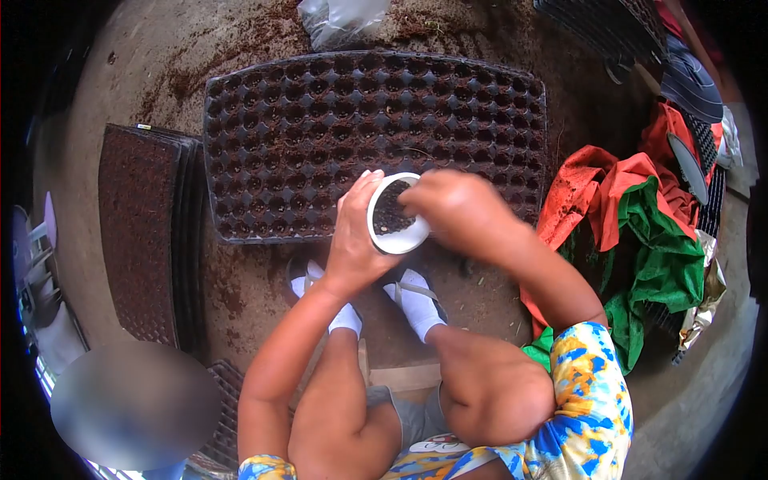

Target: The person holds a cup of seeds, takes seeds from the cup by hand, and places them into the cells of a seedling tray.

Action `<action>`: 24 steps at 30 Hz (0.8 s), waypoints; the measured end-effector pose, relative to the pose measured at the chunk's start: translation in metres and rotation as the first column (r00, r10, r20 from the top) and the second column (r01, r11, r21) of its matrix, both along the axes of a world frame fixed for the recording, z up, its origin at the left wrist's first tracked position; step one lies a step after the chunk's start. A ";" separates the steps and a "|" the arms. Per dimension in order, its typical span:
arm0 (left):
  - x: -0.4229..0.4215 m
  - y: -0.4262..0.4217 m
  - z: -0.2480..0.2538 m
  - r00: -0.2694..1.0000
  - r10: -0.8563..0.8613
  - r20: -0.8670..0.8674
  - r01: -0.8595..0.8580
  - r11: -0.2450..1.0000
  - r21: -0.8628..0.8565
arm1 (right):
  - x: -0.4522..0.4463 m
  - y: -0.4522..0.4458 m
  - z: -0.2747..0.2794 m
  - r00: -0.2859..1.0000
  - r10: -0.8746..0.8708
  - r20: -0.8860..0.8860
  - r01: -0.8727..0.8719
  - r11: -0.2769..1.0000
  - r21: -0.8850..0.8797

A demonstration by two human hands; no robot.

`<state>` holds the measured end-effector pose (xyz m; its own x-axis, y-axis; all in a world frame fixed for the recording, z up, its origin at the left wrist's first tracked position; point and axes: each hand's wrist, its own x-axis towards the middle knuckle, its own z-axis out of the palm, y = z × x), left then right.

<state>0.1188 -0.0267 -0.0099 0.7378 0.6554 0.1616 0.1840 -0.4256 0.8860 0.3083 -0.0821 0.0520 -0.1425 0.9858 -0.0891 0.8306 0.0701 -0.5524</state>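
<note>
My left hand (358,232) is wrapped around a white cup (406,238), tilted so that its mouth faces me. Small dark seeds (390,214) lie inside it. At the cup's right rim is my right hand (458,210), slightly blurred, with its fingers curled together and the tips dipping into the mouth. What those fingertips hold, if anything, is hidden. Just beyond both hands a black seedling tray (376,148) lies flat on the floor, its many round cells lined with dark brown soil and small hollows.
To the left stands a stack of soil-filled trays (140,232). Red cloth (588,188) and green cloth (668,272) lie heaped at the right. A clear plastic bag (342,22) sits behind the tray. Another person (690,76) is at the upper right, near more black trays (604,24).
</note>
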 end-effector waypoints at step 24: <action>-0.011 0.002 -0.002 0.995 0.099 -0.011 -0.100 0.981 -0.166 | 0.094 0.004 -0.052 0.746 -0.662 -0.076 0.603 0.719 -0.346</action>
